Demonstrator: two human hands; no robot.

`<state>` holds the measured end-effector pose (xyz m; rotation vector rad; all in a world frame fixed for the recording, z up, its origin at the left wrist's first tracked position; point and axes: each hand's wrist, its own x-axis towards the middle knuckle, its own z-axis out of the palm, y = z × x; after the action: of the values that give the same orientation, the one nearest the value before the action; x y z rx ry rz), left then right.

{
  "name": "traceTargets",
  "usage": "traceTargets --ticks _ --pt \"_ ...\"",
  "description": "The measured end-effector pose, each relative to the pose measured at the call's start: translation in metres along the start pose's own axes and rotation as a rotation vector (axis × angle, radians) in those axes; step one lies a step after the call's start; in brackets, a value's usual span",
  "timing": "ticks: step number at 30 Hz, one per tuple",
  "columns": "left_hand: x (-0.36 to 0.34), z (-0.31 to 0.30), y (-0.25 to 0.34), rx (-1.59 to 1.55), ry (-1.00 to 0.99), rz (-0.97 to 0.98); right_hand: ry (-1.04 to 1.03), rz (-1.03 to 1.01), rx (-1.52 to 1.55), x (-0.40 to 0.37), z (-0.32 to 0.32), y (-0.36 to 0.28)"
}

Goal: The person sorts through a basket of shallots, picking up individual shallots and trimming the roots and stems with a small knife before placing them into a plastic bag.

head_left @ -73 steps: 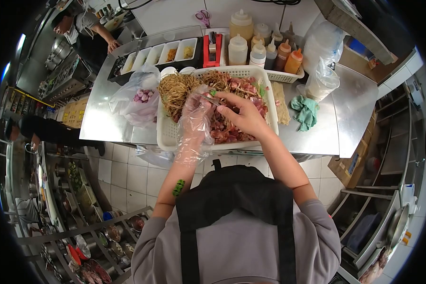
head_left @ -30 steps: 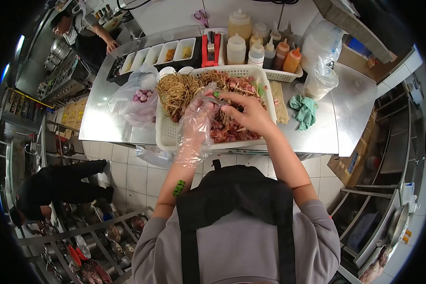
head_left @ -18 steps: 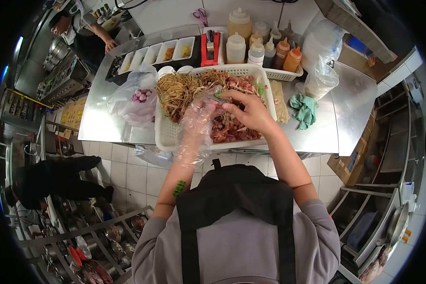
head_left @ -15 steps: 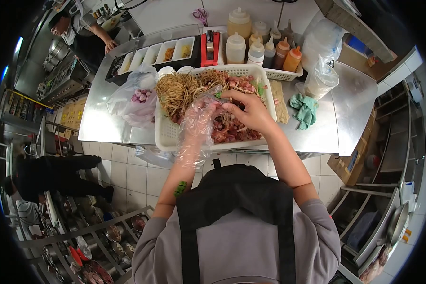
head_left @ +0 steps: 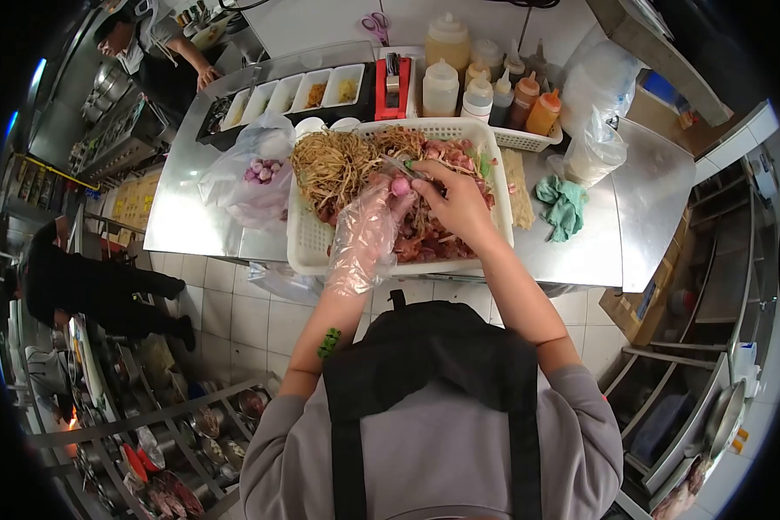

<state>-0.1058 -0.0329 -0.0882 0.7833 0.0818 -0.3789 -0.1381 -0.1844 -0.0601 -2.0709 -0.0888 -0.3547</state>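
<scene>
One head-worn fisheye camera looks forward and steeply down past the wearer's chest [head_left: 433, 407], close above the gloved left hand [head_left: 368, 227] and bare right hand [head_left: 458, 204] over the white perforated plastic basket [head_left: 307, 247] on the stainless steel counter [head_left: 654, 204].

No legible text; possibly blurred print on the cardboard box [head_left: 637, 305]

A commercial kitchen, seen from above. A stainless steel counter [head_left: 654, 204] stands against a white wall [head_left: 321, 22]. The floor [head_left: 234, 321] is pale square tile. Metal shelving [head_left: 711, 338] lines the right, and racks of pots [head_left: 204, 425] fill the lower left.
</scene>
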Motion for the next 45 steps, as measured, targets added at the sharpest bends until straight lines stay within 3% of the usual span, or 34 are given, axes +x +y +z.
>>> traceTargets --ticks 2,4,7,11,13,17,19,22,29,32,34,41,45 --pt "0.003 -0.004 -0.002 -0.070 -0.014 -0.018 -0.010 0.052 0.003 -0.001 -0.003 0.004" --pt "0.005 -0.004 -0.002 -0.082 -0.184 0.006 0.130 -0.022 0.017 0.000 -0.004 0.008" --pt "0.002 0.002 -0.002 -0.081 -0.223 0.054 0.179 -0.048 0.084 0.002 -0.008 0.012" --pt "-0.003 0.006 0.006 -0.055 -0.088 -0.022 0.189 -0.010 0.132 0.000 -0.015 0.008" --pt "0.003 -0.001 0.006 -0.098 -0.275 -0.038 0.136 -0.056 0.140 -0.001 -0.019 0.005" --pt "0.001 -0.002 0.005 -0.158 -0.149 -0.060 0.011 0.031 0.019 -0.007 -0.030 -0.013" --pt "0.003 -0.004 0.003 -0.198 -0.167 -0.029 -0.160 -0.075 0.184 -0.008 -0.029 -0.018" --pt "-0.002 -0.003 0.005 -0.184 -0.141 -0.027 -0.208 -0.096 0.178 -0.006 -0.021 -0.010" --pt "-0.007 0.001 0.006 -0.061 -0.026 -0.072 -0.204 -0.052 0.124 -0.006 -0.020 -0.007" --pt "-0.005 -0.006 0.008 -0.018 -0.032 -0.082 -0.196 -0.002 0.087 -0.007 -0.023 -0.018" --pt "-0.006 -0.011 0.008 -0.101 -0.140 -0.026 -0.268 -0.017 0.212 -0.010 -0.024 -0.023" --pt "-0.007 -0.005 0.007 -0.099 -0.073 0.007 -0.258 -0.014 0.189 -0.008 -0.017 -0.012" --pt "-0.004 -0.010 0.007 -0.137 -0.144 0.012 -0.230 -0.009 0.232 -0.012 -0.018 -0.021"
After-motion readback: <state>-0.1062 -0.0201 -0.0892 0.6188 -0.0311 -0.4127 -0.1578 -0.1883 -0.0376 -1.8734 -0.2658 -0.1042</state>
